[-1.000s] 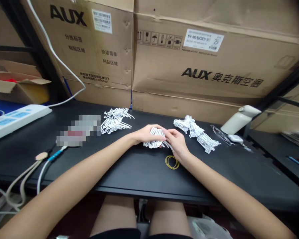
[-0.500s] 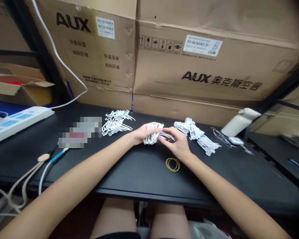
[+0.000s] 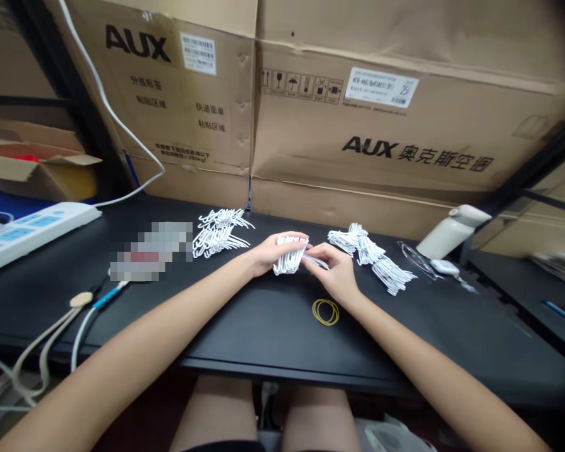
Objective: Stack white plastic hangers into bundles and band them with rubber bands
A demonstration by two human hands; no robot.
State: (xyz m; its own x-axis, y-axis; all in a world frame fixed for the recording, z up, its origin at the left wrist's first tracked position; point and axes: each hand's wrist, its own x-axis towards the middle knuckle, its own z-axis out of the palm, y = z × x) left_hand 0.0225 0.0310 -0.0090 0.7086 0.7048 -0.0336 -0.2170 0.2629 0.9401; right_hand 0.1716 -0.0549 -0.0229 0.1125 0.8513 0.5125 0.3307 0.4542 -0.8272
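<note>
My left hand (image 3: pixel 265 254) is closed around a bundle of white hooks (image 3: pixel 289 256), held just above the black table. Thumb and fingers of my right hand (image 3: pixel 336 267) pinch the thin straight ends that stick out of this bundle on its right. Left of my hands lies a loose pile of white hooks (image 3: pixel 220 233), bent ends to the left. To the right, several bundles of white hooks (image 3: pixel 371 254) lie in a slanting row. Yellow rubber bands (image 3: pixel 326 312) rest on the table below my right hand.
Large cardboard boxes (image 3: pixel 301 150) stand along the back of the black table (image 3: pixel 258 333). On the left are a white power strip (image 3: pixel 42 229), cables and a blurred-out object (image 3: pixel 153 251). At the right lie a white bottle (image 3: pixel 454 231), glasses (image 3: pixel 417 258) and a small white case (image 3: pixel 445 267).
The fingers of my right hand have drawn closer together on the straight ends of the bundle. My left hand keeps its grip, with the bundle barely shifted.
</note>
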